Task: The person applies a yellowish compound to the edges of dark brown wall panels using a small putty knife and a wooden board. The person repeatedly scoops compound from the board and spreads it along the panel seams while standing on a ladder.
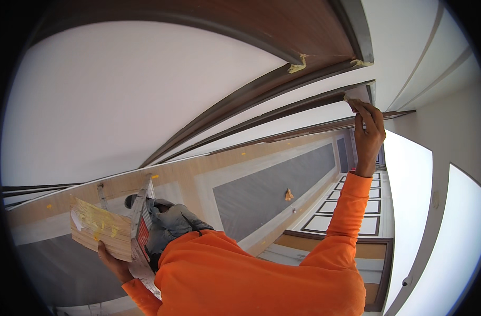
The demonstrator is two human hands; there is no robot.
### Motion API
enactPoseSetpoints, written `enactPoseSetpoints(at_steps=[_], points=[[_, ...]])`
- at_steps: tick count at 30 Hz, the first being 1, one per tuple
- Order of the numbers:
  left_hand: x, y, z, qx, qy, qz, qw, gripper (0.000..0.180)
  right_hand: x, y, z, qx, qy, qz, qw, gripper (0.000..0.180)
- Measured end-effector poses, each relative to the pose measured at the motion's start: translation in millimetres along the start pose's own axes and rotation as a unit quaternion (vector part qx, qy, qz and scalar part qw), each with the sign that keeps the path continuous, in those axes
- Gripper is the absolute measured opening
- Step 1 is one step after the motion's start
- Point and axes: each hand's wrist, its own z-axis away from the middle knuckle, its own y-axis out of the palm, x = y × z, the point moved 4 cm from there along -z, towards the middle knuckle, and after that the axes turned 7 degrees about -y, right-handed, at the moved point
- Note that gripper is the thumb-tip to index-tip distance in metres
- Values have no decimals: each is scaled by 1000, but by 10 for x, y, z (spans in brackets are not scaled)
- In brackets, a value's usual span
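My left hand (113,262) grips the near edge of a light wooden board (114,244), thumb on top. Yellow putty (93,216) is smeared over the board's surface. My right arm is stretched up, and the fingers of my right hand (369,129) are pinched together at the upper end of a dark brown wooden trim (282,112). A small brownish flat edge shows at the fingertips against the trim; its kind is hidden by the fingers. Dabs of yellow putty (298,65) sit at the corner joints of the larger dark wooden frame (230,108).
A putty-stained stepladder (140,210) stands under me, close to my legs. White wall (119,89) lies between the dark trims. Far below are a floor with a grey covering (272,181), a small brown object (289,195), and panelled white doors (346,205).
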Motion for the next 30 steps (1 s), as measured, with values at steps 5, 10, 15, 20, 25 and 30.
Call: enactPoseSetpoints(at_steps=[5,10,15,20,25,30], points=[[2,-64,-35,-2,-13,5,1000,66,29,0,-7,20,-24,20,999,36],[-26,-89,-48,-34,-23,-6,999,64,100,82,-86,43,-34,5,998,35],[68,-211,-93,-17,-27,21,999,66,33,172,-108,73,-33,29,996,34],[39,-168,-69,-9,-31,20,999,66,34,216,-125,79,-49,33,995,34],[71,-205,-89,-36,-18,9,999,65,22,278,-125,95,-58,33,993,33],[129,-346,-142,-47,-19,4,999,65,25,283,-153,140,-52,55,987,29]])
